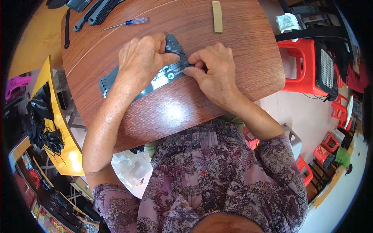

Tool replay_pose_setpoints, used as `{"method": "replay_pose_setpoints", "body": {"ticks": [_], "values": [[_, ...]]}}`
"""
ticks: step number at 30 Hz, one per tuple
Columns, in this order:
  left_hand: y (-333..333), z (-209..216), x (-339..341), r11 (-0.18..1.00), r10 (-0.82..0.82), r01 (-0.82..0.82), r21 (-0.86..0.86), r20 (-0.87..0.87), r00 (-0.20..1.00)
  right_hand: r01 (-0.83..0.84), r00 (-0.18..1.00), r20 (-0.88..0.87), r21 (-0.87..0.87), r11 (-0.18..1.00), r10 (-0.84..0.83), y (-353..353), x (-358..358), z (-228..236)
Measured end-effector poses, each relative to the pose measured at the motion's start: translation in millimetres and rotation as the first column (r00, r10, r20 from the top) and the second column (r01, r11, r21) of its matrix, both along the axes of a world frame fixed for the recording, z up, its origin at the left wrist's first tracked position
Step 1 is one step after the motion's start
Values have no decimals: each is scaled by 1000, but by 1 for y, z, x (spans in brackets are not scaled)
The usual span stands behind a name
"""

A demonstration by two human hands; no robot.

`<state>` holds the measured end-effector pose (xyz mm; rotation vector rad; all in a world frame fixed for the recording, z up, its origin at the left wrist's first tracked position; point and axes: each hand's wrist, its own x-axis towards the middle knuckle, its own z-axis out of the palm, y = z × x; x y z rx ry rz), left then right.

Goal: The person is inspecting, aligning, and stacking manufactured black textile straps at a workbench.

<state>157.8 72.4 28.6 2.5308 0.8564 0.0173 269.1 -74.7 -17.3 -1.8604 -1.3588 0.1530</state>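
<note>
On the brown wooden table (241,66) lies a dark grey, flat, glossy piece (157,82) with pale printing and a notched left end. A black, bumpy-textured part (173,44) covers its right end and sticks out on the far side. My left hand (142,56) is closed over this part, with its thumb stretched across it toward the right. At the right edge of the grey piece, my right hand (215,72) pinches the layered end between thumb and curled fingers. My left wrist and forearm hide the middle of the piece.
A screwdriver (136,21) with a clear purple handle lies beyond my left hand. Several dark grey straps (101,12) are piled at the far left, near a thin black strip (67,29). A beige strip (217,17) lies far right. Beside the table stands a red stool (300,70).
</note>
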Motion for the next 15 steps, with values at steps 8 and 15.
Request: {"method": "replay_pose_setpoints", "body": {"ticks": [8, 15], "values": [[-1, 4, 5, 1000, 19, -19, -13, -72, 997, 9, 1000, -17, 11, 1000, -9, 1, -2, -2], [3, -2, 4, 997, 25, -28, -77, -35, 999, 11, 1000, -16, -65, 998, -13, 4, -1, 3]]}}
